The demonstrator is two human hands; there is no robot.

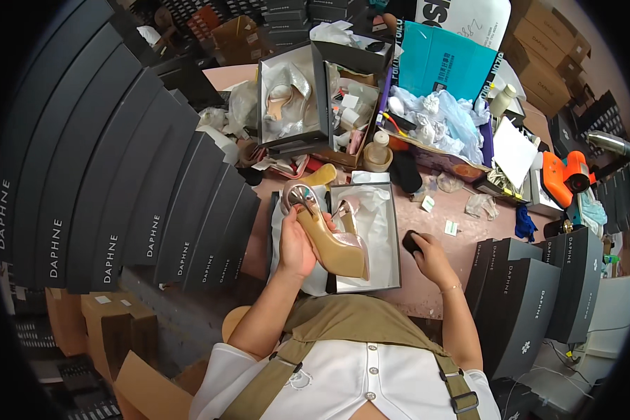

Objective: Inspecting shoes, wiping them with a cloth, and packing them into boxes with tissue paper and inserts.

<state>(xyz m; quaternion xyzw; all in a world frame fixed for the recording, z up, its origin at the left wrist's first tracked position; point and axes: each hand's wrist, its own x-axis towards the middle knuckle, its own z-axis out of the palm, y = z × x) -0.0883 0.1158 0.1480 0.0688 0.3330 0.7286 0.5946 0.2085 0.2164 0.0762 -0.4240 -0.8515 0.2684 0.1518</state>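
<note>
Nearest the body, above the white blouse and olive apron straps, the left hand [295, 246] grips a shiny pink high-heeled shoe with a tan sole [327, 227], fingers wrapped round its middle, sole turned up and the toe end pointing back toward the person. The shoe hangs over an open dark grey cardboard shoebox lined with white tissue paper [393, 234], which lies just in front of the left hand on the pink tabletop [437, 210]. A second matching pink shoe [348, 210] rests inside that box, just right of the held one. To the right of the box, the right hand [427, 253] is closed over a small black rounded object [411, 242] pressed against the tabletop; what the object is cannot be told. Left of the left hand stands a fanned row of dark grey shoeboxes [119, 182]; right of the right hand stands another cluster of such boxes [532, 294]. Further beyond the hands sits an upright open box holding silvery shoes [290, 98], a teal paper bag [444, 63], and, far right, an orange hand tool [565, 175].
</note>
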